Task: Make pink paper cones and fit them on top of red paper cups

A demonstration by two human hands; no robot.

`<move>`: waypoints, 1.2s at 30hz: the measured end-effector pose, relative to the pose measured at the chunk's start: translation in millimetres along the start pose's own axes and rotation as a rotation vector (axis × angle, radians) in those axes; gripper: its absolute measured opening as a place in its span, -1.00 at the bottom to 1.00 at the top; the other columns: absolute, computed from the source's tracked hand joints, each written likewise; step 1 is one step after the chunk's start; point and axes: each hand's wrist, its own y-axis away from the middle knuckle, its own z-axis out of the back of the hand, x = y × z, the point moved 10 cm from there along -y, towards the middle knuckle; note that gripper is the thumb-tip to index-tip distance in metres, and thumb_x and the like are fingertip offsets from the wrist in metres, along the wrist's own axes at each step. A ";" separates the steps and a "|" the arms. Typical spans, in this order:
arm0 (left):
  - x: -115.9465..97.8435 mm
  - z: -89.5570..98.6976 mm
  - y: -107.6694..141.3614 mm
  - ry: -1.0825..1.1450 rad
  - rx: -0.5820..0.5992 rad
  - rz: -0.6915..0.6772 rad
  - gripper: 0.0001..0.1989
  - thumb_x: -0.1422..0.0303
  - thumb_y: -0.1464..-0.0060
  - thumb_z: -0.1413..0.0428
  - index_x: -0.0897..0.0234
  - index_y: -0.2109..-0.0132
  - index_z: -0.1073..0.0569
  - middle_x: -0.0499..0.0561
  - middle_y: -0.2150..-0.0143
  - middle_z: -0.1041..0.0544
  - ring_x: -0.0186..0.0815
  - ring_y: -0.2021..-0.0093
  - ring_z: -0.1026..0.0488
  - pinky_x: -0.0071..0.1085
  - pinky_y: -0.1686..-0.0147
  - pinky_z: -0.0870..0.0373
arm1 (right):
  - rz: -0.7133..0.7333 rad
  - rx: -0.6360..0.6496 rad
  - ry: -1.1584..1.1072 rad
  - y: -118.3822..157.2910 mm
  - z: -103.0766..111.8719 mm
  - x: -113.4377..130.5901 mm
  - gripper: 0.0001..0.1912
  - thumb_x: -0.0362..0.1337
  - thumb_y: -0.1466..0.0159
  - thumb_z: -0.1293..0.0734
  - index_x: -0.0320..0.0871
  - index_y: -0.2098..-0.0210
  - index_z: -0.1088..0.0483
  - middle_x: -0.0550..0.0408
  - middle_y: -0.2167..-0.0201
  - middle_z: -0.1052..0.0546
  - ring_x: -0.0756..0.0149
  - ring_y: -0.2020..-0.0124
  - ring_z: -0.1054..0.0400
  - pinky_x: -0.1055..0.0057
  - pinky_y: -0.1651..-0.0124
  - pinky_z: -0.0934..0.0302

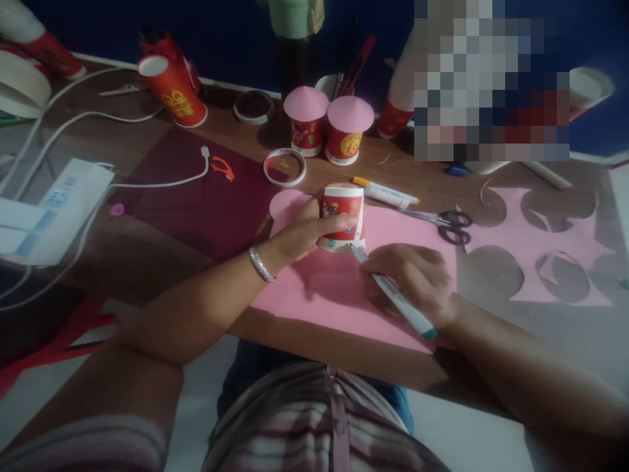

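Note:
A red paper cup (pixel 339 200) with white bands at both ends is gripped in my left hand (pixel 310 229), the thumb lying across its front. A small green mark shows on the lower white band. My right hand (pixel 413 278) holds a white marker pen (pixel 400 303) with a green end, its tip at the cup's lower white band. Whether the tip touches the cup I cannot tell. Under both hands lies a pink paper sheet (pixel 314 295), and a pink paper circle (pixel 289 208) sits beside my left hand.
Behind stand two red cups (pixel 305 134) with pink cone tops. Black-handled scissors (pixel 455 226) and a yellow-capped marker (pixel 386 191) lie right of the cup. Cut-out pink scrap (pixel 531 262) is at the right. White cables and a power strip (pixel 54 210) occupy the left.

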 end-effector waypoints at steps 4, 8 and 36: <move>0.9 -0.4 -0.4 0.003 0.006 0.006 -0.47 0.23 0.13 -0.46 0.24 0.03 -0.45 -0.07 0.29 -0.55 -0.39 0.34 -0.47 -0.45 0.32 -0.43 | -0.018 -0.007 0.005 0.5 -0.2 -1.7 -0.81 -0.53 -0.27 -0.39 -0.15 0.20 -0.40 0.13 0.47 -0.59 0.35 0.50 -0.52 0.44 0.47 -0.41; 2.4 0.3 -0.5 0.006 0.002 0.020 -0.43 0.23 0.16 -0.47 0.26 0.03 -0.44 -0.03 0.26 -0.55 -0.37 0.32 -0.48 -0.44 0.32 -0.45 | -0.006 -0.004 0.009 0.1 -0.9 -0.8 -0.80 -0.52 -0.27 -0.40 -0.14 0.20 -0.38 0.13 0.48 -0.58 0.37 0.53 -0.48 0.44 0.50 -0.37; 2.4 2.9 -0.8 0.027 -0.004 0.006 -0.42 0.32 0.13 -0.44 0.26 -0.04 -0.44 -0.02 0.20 -0.58 -0.33 0.25 -0.55 -0.37 0.19 -0.52 | -0.065 -0.009 0.003 0.7 -3.3 -5.8 -0.81 -0.52 -0.32 -0.35 -0.11 0.19 -0.35 0.16 0.45 -0.55 0.41 0.50 -0.46 0.49 0.45 -0.36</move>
